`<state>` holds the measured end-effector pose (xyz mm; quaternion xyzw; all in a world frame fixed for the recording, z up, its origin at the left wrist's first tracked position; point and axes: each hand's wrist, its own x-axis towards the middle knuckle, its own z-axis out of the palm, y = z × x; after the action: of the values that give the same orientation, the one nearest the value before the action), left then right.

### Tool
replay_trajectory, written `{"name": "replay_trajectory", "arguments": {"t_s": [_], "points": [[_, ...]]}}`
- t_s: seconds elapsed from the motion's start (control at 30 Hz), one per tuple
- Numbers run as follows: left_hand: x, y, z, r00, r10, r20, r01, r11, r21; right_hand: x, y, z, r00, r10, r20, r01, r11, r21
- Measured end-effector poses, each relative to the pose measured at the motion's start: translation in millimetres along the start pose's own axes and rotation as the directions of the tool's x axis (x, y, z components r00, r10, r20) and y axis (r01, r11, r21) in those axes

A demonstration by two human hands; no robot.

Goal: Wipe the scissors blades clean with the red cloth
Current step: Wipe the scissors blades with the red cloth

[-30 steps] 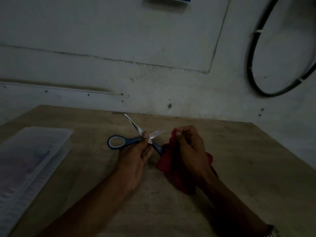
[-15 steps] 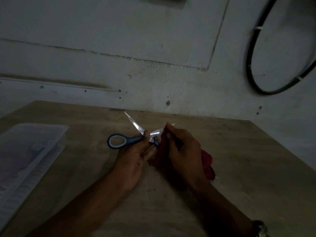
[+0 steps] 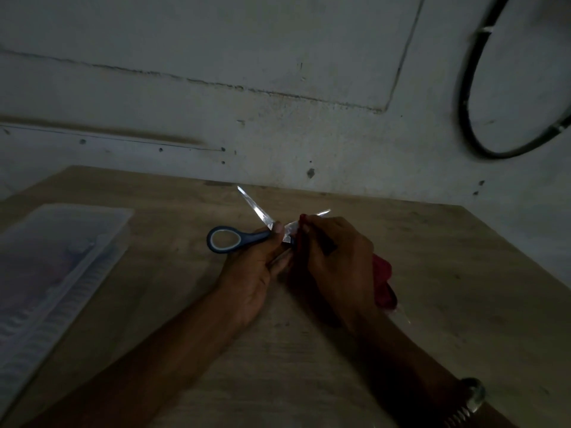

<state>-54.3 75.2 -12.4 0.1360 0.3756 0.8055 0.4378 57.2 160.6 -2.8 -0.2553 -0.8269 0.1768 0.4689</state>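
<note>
Because the 2 steel blades are spread wide apart, each one can be reached singly by the cloth.

Item 1: blue-handled steel scissors (image 3: 262, 223), held above the light wooden tabletop (image 3: 448, 257), near its far edge. 1 blade points up and to the left, bare and bright; the other runs right, its tip showing past the fingers. 1 blue loop stands free to the left; the other handle is hidden under the hands.

Item 2: left hand (image 3: 250, 273), fingers curled round the scissors near the pivot, thumb laid at the crossing of the blades. Judged purpose: to steady the tool and keep the blades parted.

Item 3: red cloth, crumpled (image 3: 383, 282). Most of it hangs under and behind the right hand; a small fold shows at the fingertips against the right-pointing blade.

Item 4: right hand (image 3: 336, 257), fingers closed in a pinch on the cloth and, through it, on the right-hand blade. Judged purpose: to draw the cloth along the flat toward the tip, with fabric between skin and edge.

Item 5: clear plastic lidded box (image 3: 55, 273), on the table well to the left, contents unreadable.

Item 6: black cable loop (image 3: 463, 97), on the grey wall at upper right.

Judged status: 1 blade under wiping; the left-pointing blade not covered by the cloth.
</note>
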Motion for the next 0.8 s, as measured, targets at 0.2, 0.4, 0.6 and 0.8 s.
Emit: {"name": "replay_trajectory", "arguments": {"t_s": [0.2, 0.4, 0.6, 0.8], "points": [[-2, 2, 1, 1.000, 0.014, -0.028, -0.014, 1.000, 0.000, -7, -6, 3, 0.968, -0.217, 0.124, 0.230, 0.968, -0.102], [-1, 3, -2, 0.998, 0.005, -0.060, 0.000, 0.997, 0.081, 0, 1, -17, 0.875, -0.349, 0.335, 0.440, 0.862, -0.252], [-2, -2, -1, 0.999, 0.038, -0.030, -0.033, 0.986, 0.161, 3, 6, -24, 0.875, -0.350, 0.335, 0.448, 0.848, -0.282], [-2, 0, -3, 0.998, 0.067, 0.009, -0.068, 0.966, 0.248, 2, 9, -21, 0.935, -0.346, 0.076, 0.354, 0.910, -0.217]]}}
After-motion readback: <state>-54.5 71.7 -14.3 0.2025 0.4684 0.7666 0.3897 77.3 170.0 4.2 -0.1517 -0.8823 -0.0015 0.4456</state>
